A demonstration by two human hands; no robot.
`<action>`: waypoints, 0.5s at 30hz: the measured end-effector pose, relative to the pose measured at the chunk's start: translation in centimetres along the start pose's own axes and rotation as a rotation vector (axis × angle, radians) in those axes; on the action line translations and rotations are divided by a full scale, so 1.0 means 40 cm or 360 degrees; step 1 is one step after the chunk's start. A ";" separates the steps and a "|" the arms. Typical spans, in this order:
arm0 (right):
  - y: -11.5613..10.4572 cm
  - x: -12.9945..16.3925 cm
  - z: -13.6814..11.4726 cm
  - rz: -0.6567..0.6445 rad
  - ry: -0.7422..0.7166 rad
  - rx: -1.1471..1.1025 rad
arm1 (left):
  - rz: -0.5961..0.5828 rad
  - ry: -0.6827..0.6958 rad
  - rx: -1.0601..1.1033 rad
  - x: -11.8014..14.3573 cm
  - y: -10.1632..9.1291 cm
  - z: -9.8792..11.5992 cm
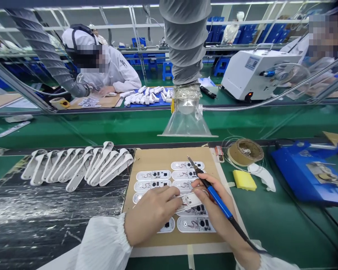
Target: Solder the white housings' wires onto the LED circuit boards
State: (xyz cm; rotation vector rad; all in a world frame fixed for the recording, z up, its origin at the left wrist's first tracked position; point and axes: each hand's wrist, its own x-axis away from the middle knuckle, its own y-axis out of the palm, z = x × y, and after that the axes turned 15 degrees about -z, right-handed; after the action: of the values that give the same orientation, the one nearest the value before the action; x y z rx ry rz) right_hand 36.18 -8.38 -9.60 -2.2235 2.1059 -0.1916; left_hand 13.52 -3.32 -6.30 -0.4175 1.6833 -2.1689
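My left hand [153,213] has its fingers closed on the left end of a white plastic casing [189,201], held over the brown cardboard [154,157]. My right hand [218,213] touches the casing's right end with its fingers. That same hand also carries a soldering iron [219,199] with a blue handle, its tip pointing up and away from me. Beneath and around my hands lie several flat white oval panels [153,175] with dark parts and thin wires. My hands partly cover some of these panels and the casing's left end.
Several white curved casings [81,168] stand in a row on a black-wrapped surface [95,210]. At right are a solder wire roll [245,152], a yellow sponge [244,180] and a blue stand [304,172]. A clear extraction hood [188,122] hangs ahead. A co-worker [109,67] sits opposite.
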 end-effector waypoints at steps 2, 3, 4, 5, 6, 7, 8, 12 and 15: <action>-0.003 0.001 0.004 0.0009 0.0001 0.0015 | -0.0004 0.0024 0.0162 -0.004 0.000 -0.002; -0.005 -0.001 0.006 0.0015 -0.0003 0.0021 | -0.0008 0.0022 0.0329 -0.004 -0.003 -0.004; -0.008 -0.003 0.006 0.0024 -0.0013 0.0018 | -0.0012 0.0009 0.0535 -0.003 -0.009 -0.008; -0.011 -0.007 0.005 0.0031 -0.0028 0.0011 | -0.0027 -0.0014 0.0759 -0.002 -0.017 -0.013; -0.015 -0.011 0.002 0.0035 -0.0049 -0.0002 | -0.0055 -0.0043 0.0975 0.000 -0.025 -0.018; -0.018 -0.016 -0.001 0.0032 -0.0076 -0.0016 | -0.0098 -0.0071 0.1163 0.002 -0.034 -0.024; -0.021 -0.021 -0.004 0.0020 -0.0102 -0.0028 | -0.0149 -0.0096 0.1315 0.004 -0.042 -0.029; -0.028 -0.041 -0.005 -0.0057 -0.0109 -0.0015 | -0.0303 -0.0150 0.1649 0.011 -0.059 -0.040; -0.036 -0.052 0.008 -0.0035 -0.0078 0.0050 | -0.0299 -0.0278 0.1692 0.012 -0.064 -0.053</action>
State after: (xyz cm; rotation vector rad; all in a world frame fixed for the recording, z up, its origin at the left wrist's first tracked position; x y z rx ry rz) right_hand 37.55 -6.25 -9.79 -2.2111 2.0403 -0.1689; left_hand 11.91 -1.14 -4.32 -0.4220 0.2575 -2.6723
